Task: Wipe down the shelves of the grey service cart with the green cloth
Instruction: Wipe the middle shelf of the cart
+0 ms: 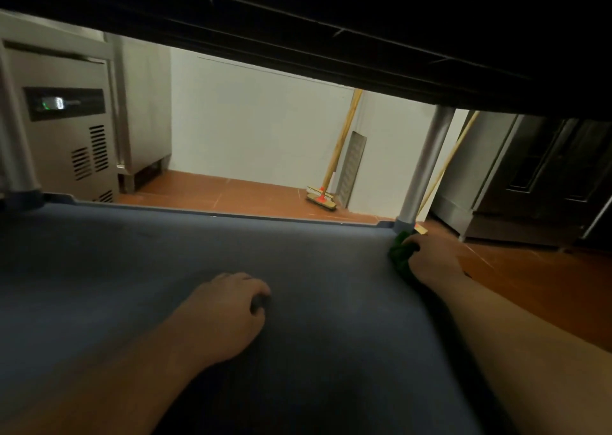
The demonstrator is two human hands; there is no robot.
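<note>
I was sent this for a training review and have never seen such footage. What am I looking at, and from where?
There is no machine here: a camera on a person's head looks forward and down between two levels of a cart. The broad grey plastic shelf fills the foreground; the dark underside of the shelf above roofs the view. The right hand presses a crumpled green cloth into the far right corner, beside the round metal post. The left hand rests on the shelf, fingers curled, holding nothing visible. A wooden-handled broom leans on the white wall behind.
</note>
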